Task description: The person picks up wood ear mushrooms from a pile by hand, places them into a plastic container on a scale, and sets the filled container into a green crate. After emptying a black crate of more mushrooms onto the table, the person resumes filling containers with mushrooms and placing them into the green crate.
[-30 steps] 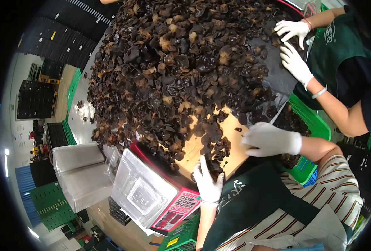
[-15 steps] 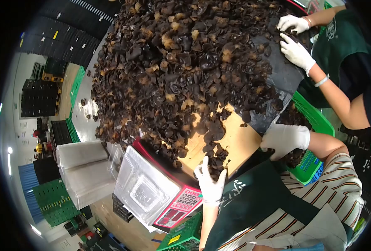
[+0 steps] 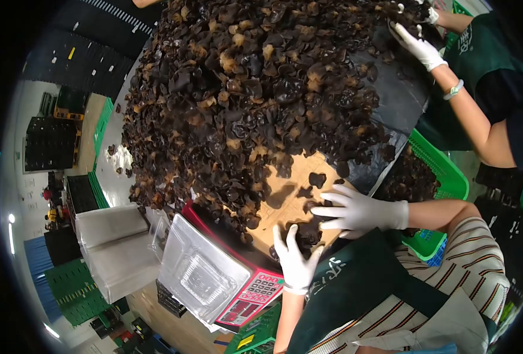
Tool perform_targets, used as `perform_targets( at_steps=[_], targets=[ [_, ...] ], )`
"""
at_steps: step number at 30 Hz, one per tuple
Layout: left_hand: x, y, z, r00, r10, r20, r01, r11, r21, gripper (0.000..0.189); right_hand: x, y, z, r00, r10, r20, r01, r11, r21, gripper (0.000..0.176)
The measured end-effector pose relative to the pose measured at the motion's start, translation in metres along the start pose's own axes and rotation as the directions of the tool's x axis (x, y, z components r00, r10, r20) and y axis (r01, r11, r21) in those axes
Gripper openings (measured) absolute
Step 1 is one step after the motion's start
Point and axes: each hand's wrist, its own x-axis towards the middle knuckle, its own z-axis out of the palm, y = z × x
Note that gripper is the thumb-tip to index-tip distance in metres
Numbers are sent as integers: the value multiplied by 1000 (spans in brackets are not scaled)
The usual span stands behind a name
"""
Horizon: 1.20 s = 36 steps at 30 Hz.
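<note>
My left hand [image 3: 297, 259], in a white glove, is at the near edge of a wooden board [image 3: 285, 197], fingers apart beside a small heap of dark fungus pieces [image 3: 308, 233]. My right hand [image 3: 358, 212], also gloved in white, reaches in from the right with its fingers spread over the board, its fingertips at the same small heap. The two hands face each other with the pieces between them. Loose pieces [image 3: 317, 180] lie farther up the board. A large pile of dark fungus [image 3: 243, 106] covers the table beyond.
A red scale [image 3: 255, 295] carries clear plastic boxes [image 3: 202, 265], with more stacked boxes [image 3: 117, 248] to its left. At the right is a green basket [image 3: 453, 177] holding fungus. A co-worker's gloved hand [image 3: 417, 47] touches the pile at the upper right.
My right hand has moved left from beside the basket onto the board. Pieces on the board are gathered closer to my left hand. The co-worker's hands have moved up over the pile.
</note>
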Motion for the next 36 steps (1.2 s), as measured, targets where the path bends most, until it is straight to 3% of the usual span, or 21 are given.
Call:
perform_targets(
  at_steps=[2, 4, 8, 12, 13, 16, 20, 21, 23, 24, 25, 27, 28, 30, 31, 33, 34, 36],
  targets=[
    [-14, 0, -1, 1000, -13, -16, 14, 998, 64, 96, -10, -9, -23, 1000, 15, 13, -15, 1000, 27, 25],
    [-17, 3, -5, 997, -80, -16, 81, 996, 44, 99, -11, -6, -27, 990, 109, -85, -104, 993, 64, 20],
    [-10, 2, -3, 978, -202, 52, 205, 977, -58, 88, 2, 6, -29, 934, 247, -258, -249, 968, 27, 17],
    [2, -3, 2, 989, -91, -119, 89, 996, -19, 81, 30, 15, -23, 948, 242, -206, -261, 963, -73, 14],
    [2, -3, 2, 982, -158, -98, 148, 983, -104, 80, 41, 16, -24, 959, 237, -152, -256, 959, -119, 16],
    [-1, 11, -8, 966, -212, -150, 175, 958, -229, 80, 62, 19, -15, 970, 161, -180, -195, 962, -190, 16],
    [-23, 8, -18, 986, -146, -81, 138, 986, -90, 62, 72, 29, -5, 975, 63, -214, -122, 954, -273, 17],
    [-30, 1, -15, 994, -90, -64, 92, 996, 22, 50, 72, 32, -12, 972, 65, -228, -112, 974, -197, 16],
    [-42, -4, -9, 997, -79, -21, 80, 994, 77, 41, 73, 19, -49, 967, 246, -67, -252, 962, -103, 9],
    [-46, -6, -7, 999, -54, -2, 54, 992, 114, 39, 65, 16, -66, 964, 243, 104, -241, 970, -35, 6],
    [-51, -12, -2, 985, -153, 80, 153, 988, 8, 37, 54, 11, -79, 949, 228, 218, -258, 959, 120, 11],
    [-50, -14, 0, 978, -181, 105, 180, 983, 17, 38, 39, -7, -84, 831, 251, 497, -373, 913, 163, 18],
    [-48, -14, 1, 974, -193, 116, 192, 981, 21, 38, 31, -12, -69, 835, 220, 504, -330, 934, 138, 20],
    [-40, -10, 2, 973, -206, 107, 209, 978, -20, 43, 26, -25, -43, 678, 303, 670, -369, 928, -46, 24],
    [-35, -7, 1, 972, -212, 104, 217, 975, -40, 46, 26, -32, -37, 734, 306, 607, -330, 941, -77, 27],
    [-22, 2, -1, 990, -134, -52, 134, 991, 0, 53, 28, -41, -30, 834, 294, 468, -253, 956, -149, 36],
    [-16, 4, -1, 987, -92, -129, 96, 995, 25, 57, 27, -45, -25, 893, 241, 381, -203, 970, -137, 39],
    [-5, 0, 1, 989, 41, -140, -27, 995, 99, 63, 24, -50, -11, 974, 124, 190, -100, 986, -129, 45]
  ],
)
